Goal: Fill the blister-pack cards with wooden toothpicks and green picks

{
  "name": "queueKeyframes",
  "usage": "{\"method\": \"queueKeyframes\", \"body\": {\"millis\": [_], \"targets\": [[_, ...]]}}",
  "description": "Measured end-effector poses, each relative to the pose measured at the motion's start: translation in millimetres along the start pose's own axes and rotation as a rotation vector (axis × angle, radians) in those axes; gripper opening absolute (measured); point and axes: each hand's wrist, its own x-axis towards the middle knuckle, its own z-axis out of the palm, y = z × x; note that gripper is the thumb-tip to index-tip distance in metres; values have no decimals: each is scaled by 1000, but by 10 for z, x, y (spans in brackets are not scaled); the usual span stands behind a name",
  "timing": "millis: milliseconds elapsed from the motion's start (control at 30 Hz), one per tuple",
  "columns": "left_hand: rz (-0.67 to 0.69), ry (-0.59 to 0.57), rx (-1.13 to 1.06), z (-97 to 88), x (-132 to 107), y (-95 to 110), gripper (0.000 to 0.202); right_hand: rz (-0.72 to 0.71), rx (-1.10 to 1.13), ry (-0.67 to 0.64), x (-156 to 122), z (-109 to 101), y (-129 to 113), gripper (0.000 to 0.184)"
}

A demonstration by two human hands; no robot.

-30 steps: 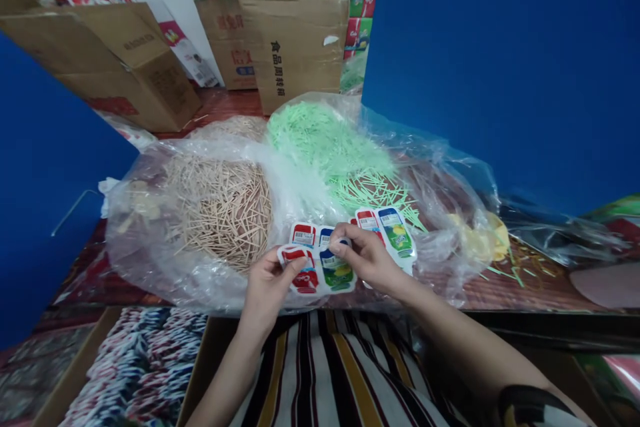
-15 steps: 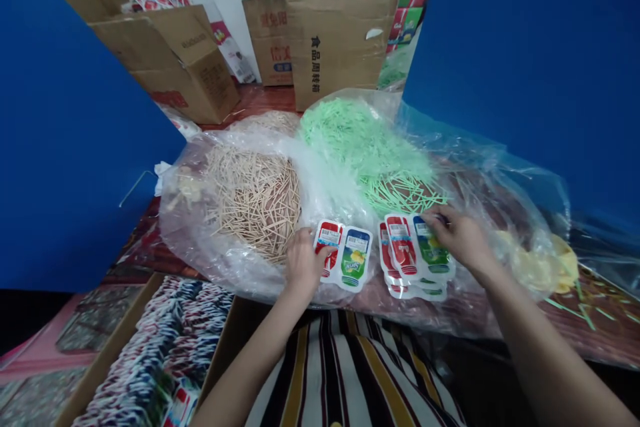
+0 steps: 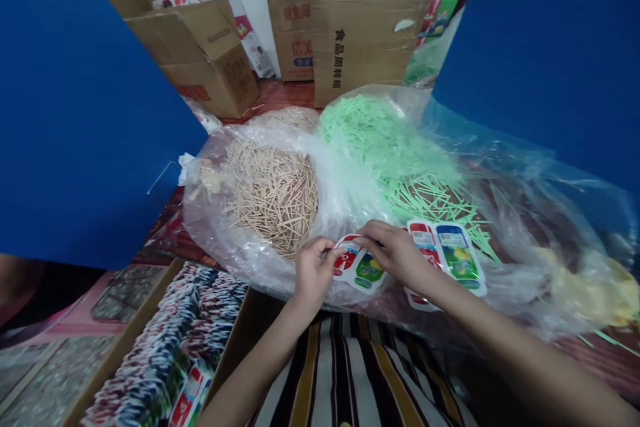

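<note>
My left hand (image 3: 314,272) pinches the left edge of a twin packet (image 3: 369,273) printed with a red drink can and a green-blue one. My right hand (image 3: 397,250) reaches across to the same packet, its fingers closed at the top edge; whether they hold anything small besides is hidden. Beneath my right wrist lie more twin packets (image 3: 457,257), loosely overlapping and partly covered by the forearm. Beyond my left hand, thin beige sticks (image 3: 275,200) are heaped in a clear plastic bag. Light green sticks (image 3: 373,137) fill another bag, some spilling out toward the packets.
A carton (image 3: 127,320) at lower left holds tightly packed rows of packets, with one loose packet (image 3: 191,395) lying on top. Cardboard boxes (image 3: 370,33) stand at the back. Blue panels (image 3: 540,33) flank both sides. Crumpled clear plastic spreads to the right.
My right hand has moved left from the overlapping packets to the top of the packet in my left hand. That packet is now tilted. The view has shifted slightly left.
</note>
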Motion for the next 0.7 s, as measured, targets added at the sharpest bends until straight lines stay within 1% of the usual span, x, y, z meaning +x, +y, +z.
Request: {"method": "queueKeyframes", "body": {"millis": [100,167,333,500,600,633,700], "targets": [[-134,-6,-158,-86,-60,83,19,3,7,-15,128,47,-71,25],[-185,-8,-227,-158,-86,104,19,-29,9,-43,209,52,-131,24],[-231,27,-300,-347,-149,21,20,-115,22,-158,407,137,-297,25],[-284,54,-353,-517,-206,-112,23,-185,-19,-205,582,361,-414,30],[-298,79,-353,-638,-220,-165,23,-171,20,-229,671,486,-456,35],[-302,91,-355,-685,-227,-182,23,-155,67,-263,709,517,-465,36],[-306,123,-347,-788,-249,-216,24,-114,190,-383,825,564,-466,40]]}}
